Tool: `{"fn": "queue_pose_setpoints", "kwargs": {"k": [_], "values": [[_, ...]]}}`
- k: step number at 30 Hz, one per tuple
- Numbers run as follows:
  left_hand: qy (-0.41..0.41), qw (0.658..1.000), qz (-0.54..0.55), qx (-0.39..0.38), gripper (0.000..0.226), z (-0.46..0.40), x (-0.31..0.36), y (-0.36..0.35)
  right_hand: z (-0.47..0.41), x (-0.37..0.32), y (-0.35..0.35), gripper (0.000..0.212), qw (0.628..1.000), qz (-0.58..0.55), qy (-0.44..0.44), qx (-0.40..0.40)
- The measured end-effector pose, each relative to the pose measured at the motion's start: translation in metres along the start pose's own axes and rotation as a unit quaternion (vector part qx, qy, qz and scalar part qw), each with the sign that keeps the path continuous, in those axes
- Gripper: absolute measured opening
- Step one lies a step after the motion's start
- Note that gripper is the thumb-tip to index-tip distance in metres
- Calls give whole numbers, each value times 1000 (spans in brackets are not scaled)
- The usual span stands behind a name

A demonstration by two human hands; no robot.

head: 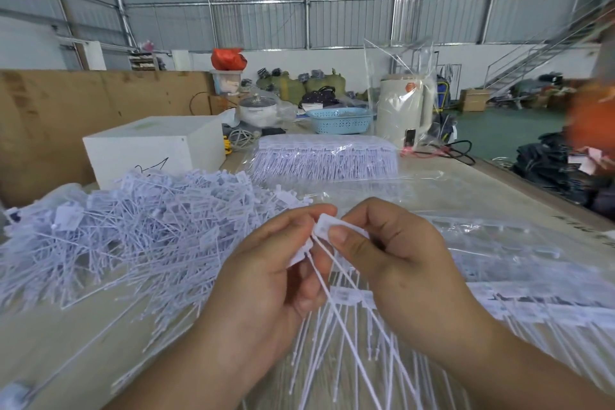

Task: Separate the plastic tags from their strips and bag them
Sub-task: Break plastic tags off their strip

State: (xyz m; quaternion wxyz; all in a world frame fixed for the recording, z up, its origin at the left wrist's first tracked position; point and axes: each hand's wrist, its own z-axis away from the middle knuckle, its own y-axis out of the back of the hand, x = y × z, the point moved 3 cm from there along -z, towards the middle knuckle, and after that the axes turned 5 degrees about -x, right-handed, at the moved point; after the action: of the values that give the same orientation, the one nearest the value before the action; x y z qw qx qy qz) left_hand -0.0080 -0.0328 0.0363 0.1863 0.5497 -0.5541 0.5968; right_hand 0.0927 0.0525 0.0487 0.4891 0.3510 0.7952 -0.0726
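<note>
My left hand (pixel 266 273) and my right hand (pixel 392 253) meet over the table's middle, both pinching a short strip of white plastic tags (pixel 324 225). Its thin tails hang down between my wrists. To the left lies a big loose pile of separated tags (pixel 133 230). Flat strips of joined tags (pixel 519 303) lie on clear plastic under and right of my right hand. A packed bundle of tag strips (pixel 324 158) in clear wrap sits further back. A clear plastic bag (pixel 399 76) stands upright over a cream kettle.
A white box (pixel 153 146) stands at the back left beside a cardboard wall (pixel 66 116). Behind are a blue basket (pixel 339 120), a cream kettle (pixel 404 110), a white pot (pixel 259 110) and cables. The table's right edge (pixel 545 190) drops to a green floor.
</note>
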Motion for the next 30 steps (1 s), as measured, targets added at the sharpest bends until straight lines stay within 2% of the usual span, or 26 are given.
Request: {"fn": "queue_pose_setpoints", "kwargs": {"k": [3,5,7,8,10,13,15,18,21,23,27,29,30], "values": [[15,996,91,7,22,-1,-2,-6,0,-2,-4,20,1000,-5,12,21],[9,990,139,38,15,-3,5,7,0,-3,5,23,998,-7,12,60],[-14,990,121,67,17,-5,21,26,-2,-3,23,22,995,-27,0,99],[-21,996,65,64,18,-5,28,34,-4,-4,30,20,995,-36,-6,96],[-5,996,-87,5,22,-4,35,35,-6,-1,32,16,997,-65,-31,17],[57,960,-239,-135,34,3,22,19,-5,6,18,25,988,-81,-50,-118],[64,950,-251,-176,35,8,18,12,-4,8,14,26,987,-71,-41,-138],[62,950,-234,-198,40,10,18,9,-4,10,14,33,987,-49,-42,-146],[58,949,-212,-225,26,9,14,3,-3,10,12,31,980,-58,-46,-186],[49,951,-211,-220,19,8,14,2,-3,8,15,28,974,-53,-62,-211],[40,963,-237,-117,15,4,20,17,-6,7,27,35,958,69,-94,-261],[35,956,-271,-106,10,2,17,18,-7,7,28,36,960,85,-98,-249],[28,953,-284,-102,17,2,13,16,-8,7,28,35,964,92,-93,-230]]}}
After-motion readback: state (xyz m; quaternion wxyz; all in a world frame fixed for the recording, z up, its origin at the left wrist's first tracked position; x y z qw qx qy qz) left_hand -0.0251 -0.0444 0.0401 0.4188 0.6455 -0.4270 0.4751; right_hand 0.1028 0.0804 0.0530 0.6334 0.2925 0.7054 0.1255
